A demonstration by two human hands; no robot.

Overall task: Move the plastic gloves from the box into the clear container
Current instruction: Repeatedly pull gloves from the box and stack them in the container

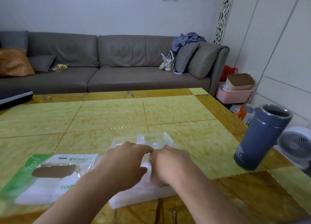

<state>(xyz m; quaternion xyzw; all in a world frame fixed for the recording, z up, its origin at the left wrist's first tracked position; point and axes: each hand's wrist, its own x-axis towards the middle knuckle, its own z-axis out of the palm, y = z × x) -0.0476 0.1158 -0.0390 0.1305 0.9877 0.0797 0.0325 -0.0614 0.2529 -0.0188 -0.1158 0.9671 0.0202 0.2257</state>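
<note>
The stack of plastic gloves (143, 192) is being pinched on the bench (117, 116) by the left hand (124, 166) and right hand (168, 164), just before the clear container (165, 138), so slippery sheets could be fanned out if lifted unevenly.

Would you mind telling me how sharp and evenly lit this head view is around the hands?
In the head view, lighting is soft and even, without hard shadows; both hands and the white glove stack are slightly motion-blurred; the clear container barely stands out; wide-angle distortion tilts the blue flask.
</note>
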